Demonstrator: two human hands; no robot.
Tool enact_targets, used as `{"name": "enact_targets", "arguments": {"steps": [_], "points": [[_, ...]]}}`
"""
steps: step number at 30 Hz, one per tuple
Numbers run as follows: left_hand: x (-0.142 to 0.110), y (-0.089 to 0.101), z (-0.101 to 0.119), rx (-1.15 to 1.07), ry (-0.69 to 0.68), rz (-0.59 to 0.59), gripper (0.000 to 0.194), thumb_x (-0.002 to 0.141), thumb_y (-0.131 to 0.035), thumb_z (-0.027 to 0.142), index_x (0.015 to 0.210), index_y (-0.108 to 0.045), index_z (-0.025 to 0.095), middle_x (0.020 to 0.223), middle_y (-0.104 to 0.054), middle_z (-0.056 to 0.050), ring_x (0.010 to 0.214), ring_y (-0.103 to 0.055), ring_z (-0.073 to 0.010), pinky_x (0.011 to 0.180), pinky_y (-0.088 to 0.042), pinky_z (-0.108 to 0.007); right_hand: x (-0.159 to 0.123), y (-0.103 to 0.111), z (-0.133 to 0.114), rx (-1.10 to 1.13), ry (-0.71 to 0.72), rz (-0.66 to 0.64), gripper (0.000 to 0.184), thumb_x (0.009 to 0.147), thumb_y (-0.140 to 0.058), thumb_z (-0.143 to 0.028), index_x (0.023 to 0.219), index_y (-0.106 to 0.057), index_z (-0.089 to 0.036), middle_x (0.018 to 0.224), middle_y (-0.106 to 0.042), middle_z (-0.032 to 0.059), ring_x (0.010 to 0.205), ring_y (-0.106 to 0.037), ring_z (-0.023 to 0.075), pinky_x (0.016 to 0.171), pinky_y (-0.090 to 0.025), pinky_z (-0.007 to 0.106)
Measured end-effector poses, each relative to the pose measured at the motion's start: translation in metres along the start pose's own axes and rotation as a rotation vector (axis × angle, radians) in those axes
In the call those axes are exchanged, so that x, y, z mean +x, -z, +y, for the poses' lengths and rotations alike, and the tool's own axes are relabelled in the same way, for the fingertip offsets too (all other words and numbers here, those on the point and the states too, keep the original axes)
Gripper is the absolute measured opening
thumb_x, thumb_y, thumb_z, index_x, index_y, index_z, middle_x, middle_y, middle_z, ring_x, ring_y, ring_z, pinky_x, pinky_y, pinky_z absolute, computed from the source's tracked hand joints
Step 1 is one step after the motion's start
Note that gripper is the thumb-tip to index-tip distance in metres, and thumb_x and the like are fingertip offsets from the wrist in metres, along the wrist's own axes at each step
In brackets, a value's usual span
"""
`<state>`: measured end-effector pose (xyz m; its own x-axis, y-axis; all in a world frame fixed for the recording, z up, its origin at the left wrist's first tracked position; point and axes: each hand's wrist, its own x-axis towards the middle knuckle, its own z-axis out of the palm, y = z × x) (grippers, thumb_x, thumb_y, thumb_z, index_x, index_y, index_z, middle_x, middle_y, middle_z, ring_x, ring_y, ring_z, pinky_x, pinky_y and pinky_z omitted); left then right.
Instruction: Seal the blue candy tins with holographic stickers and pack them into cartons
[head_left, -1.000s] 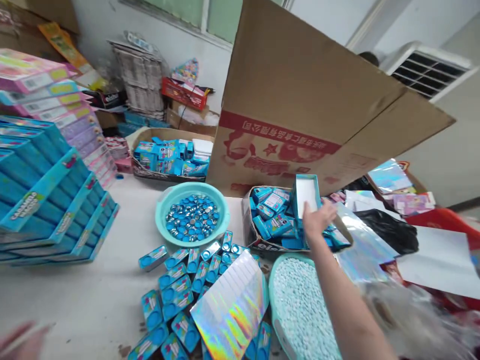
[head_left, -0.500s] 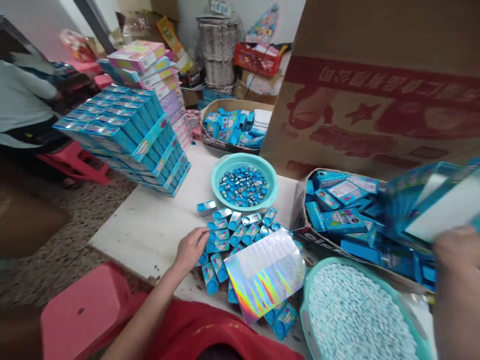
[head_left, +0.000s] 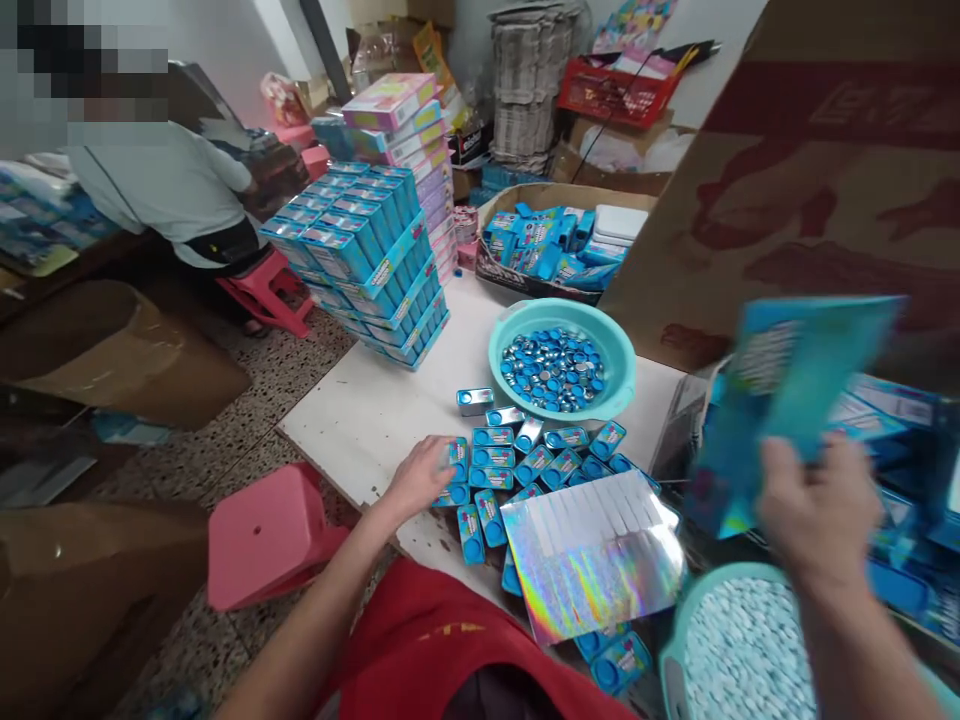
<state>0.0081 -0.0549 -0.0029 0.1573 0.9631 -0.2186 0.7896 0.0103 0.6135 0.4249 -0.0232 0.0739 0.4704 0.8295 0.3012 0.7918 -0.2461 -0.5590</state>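
My left hand (head_left: 421, 478) is at the left edge of a group of small blue tins (head_left: 493, 457), its fingers closed around the tin (head_left: 456, 456) at that edge. My right hand (head_left: 821, 505) grips a blue printed cardboard piece (head_left: 795, 370), raised over the right side and blurred by motion. A shiny holographic card (head_left: 596, 555) lies across part of the tins. Behind them stands a turquoise basin (head_left: 628, 375) of small round blue and silver pieces. Another turquoise basin (head_left: 670, 665), full of pale blue candy-like pieces, sits at front right, partly hidden by my right forearm.
Stacked trays of blue boxes (head_left: 367, 250) stand at the table's (head_left: 330, 410) left edge. Blue packs fill the carton (head_left: 540, 280) at the back and another box (head_left: 900, 400) at right. A large cardboard sheet (head_left: 750, 230) leans behind. A pink stool (head_left: 262, 540) and a seated person (head_left: 165, 190) are at left.
My right hand has brought the blue cardboard piece leftward, from over the box to above the basin's back edge. My left hand has stayed at the tins. The view has turned left.
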Motion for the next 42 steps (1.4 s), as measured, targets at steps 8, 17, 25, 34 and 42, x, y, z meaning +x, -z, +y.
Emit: {"name": "enact_targets", "arguments": {"steps": [8, 17, 25, 34, 42], "points": [[-0.032, -0.010, -0.032, 0.357, -0.043, -0.270, 0.047, 0.078, -0.040, 0.004, 0.118, -0.050, 0.026, 0.112, -0.056, -0.005, 0.106, -0.053, -0.0195, 0.091, -0.043, -0.032, -0.115, -0.090, -0.051, 0.363, -0.119, -0.529, 0.042, 0.075, -0.044, -0.061, 0.079, -0.050, -0.020, 0.067, -0.055, 0.0002, 0.061, -0.049, 0.0166, 0.057, -0.040, 0.028], [-0.001, -0.021, -0.034, -0.207, 0.304, 0.108, 0.047, 0.089, -0.037, 0.023, 0.136, -0.036, 0.020, 0.126, -0.054, -0.011, 0.113, -0.054, -0.0215, 0.095, -0.043, -0.034, -0.131, -0.089, -0.054, 0.284, -0.132, -0.621, 0.047, 0.073, -0.043, -0.063, 0.086, -0.054, -0.019, 0.069, -0.059, 0.0021, 0.061, -0.050, 0.0185, 0.056, -0.039, 0.028], [0.021, -0.049, -0.007, -0.187, 0.449, 0.087, 0.107, 0.062, -0.072, 0.050, 0.146, -0.012, 0.022, 0.142, -0.031, -0.016, 0.130, -0.036, -0.0325, 0.101, -0.036, -0.039, -0.131, -0.084, -0.054, 0.273, -0.175, -0.625, 0.047, 0.071, -0.043, -0.060, 0.087, -0.053, -0.018, 0.070, -0.057, 0.0017, 0.062, -0.048, 0.0180, 0.055, -0.038, 0.028], [0.024, -0.030, -0.015, -0.026, 0.498, 0.015, 0.096, 0.068, -0.066, 0.033, 0.146, -0.011, 0.022, 0.140, -0.032, -0.017, 0.123, -0.040, -0.0356, 0.093, -0.041, -0.045, -0.136, -0.095, -0.057, 0.279, -0.149, -0.657, 0.041, 0.074, -0.043, -0.059, 0.083, -0.051, -0.020, 0.070, -0.056, 0.0013, 0.064, -0.050, 0.0191, 0.060, -0.040, 0.029], [-0.001, -0.004, -0.038, -0.069, 0.632, 0.183, 0.088, 0.069, -0.068, 0.025, 0.143, -0.020, 0.016, 0.128, -0.046, -0.020, 0.118, -0.046, -0.0337, 0.094, -0.041, -0.045, -0.141, -0.132, -0.128, 0.157, 0.201, -0.627, 0.021, 0.083, -0.036, -0.033, 0.081, -0.050, -0.018, 0.079, -0.057, 0.0078, 0.075, -0.053, 0.0217, 0.069, -0.042, 0.032]]}}
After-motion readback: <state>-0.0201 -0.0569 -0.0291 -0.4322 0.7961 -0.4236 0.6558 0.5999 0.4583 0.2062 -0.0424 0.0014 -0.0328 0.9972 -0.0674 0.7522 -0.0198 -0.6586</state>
